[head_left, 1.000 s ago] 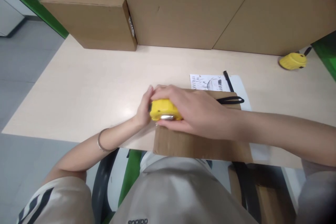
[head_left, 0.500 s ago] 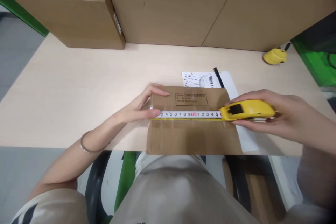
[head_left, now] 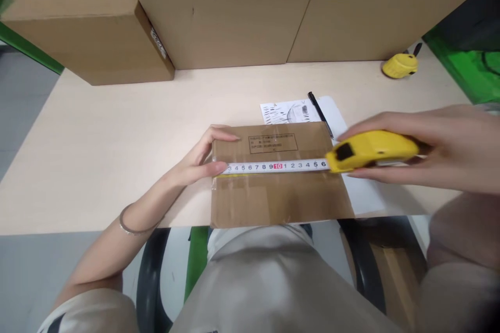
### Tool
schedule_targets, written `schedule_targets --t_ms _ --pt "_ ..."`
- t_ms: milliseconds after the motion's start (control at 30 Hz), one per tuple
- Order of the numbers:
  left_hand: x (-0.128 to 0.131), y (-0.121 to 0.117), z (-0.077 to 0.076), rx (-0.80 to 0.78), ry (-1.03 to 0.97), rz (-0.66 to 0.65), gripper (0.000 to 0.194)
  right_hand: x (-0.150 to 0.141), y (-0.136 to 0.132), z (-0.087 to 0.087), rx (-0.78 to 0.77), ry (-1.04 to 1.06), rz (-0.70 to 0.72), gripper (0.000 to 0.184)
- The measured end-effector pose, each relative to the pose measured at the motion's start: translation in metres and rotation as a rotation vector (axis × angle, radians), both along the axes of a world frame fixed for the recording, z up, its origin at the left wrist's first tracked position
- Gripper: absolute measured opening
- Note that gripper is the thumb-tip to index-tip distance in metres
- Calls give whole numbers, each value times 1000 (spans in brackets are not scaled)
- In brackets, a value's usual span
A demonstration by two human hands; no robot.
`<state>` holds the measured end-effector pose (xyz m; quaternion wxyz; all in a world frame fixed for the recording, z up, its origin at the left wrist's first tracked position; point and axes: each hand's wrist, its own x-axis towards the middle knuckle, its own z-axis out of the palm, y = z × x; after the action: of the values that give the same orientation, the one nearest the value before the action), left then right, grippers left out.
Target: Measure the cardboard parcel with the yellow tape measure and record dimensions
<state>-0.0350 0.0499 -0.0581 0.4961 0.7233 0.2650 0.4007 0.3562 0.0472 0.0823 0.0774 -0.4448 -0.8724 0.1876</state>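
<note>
A small brown cardboard box with a printed label lies near the table's front edge. My left hand grips its left side, the thumb pressing the end of a white tape blade onto the box while the fingers reach over the far corner. The blade runs across the top, numbers upward. At the box's right side, my right hand is closed around the yellow tape measure, whose case is slightly blurred. Near the case, the blade looks raised a little off the box.
Marked white paper and a black pen lie behind the box. A second yellow tape measure sits at the back right. Large cardboard boxes line the table's back, with a flatter box at left.
My right hand has moved the tape case slightly rightward from the box, drawing out more blade; a 6 now shows beside it. My left hand keeps its grip. The view has shifted and tilted slightly.
</note>
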Motion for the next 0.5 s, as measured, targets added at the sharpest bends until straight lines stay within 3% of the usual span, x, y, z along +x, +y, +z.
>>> schedule_targets --t_ms 33,100,167,267,333,400,467,500 --pt "0 0 -1 10 0 12 54 -19 5 2 -16 21 132 29" --pt "3 0 -5 -2 -29 48 52 -62 14 2 -7 24 263 21" --pt "6 0 -8 -59 -87 90 55 -105 20 -4 126 58 411 35" --pt "9 1 -6 -106 -105 136 70 -146 20 -11 240 66 621 38" --pt "7 -1 7 -31 10 182 71 -151 17 -6 298 81 685 31" --pt "6 -13 29 93 194 248 57 -139 15 4 296 144 700 21" --pt "10 -38 56 267 388 358 35 -116 13 16 195 234 709 12" --pt "15 -55 68 381 492 446 36 -103 10 20 131 263 709 9"
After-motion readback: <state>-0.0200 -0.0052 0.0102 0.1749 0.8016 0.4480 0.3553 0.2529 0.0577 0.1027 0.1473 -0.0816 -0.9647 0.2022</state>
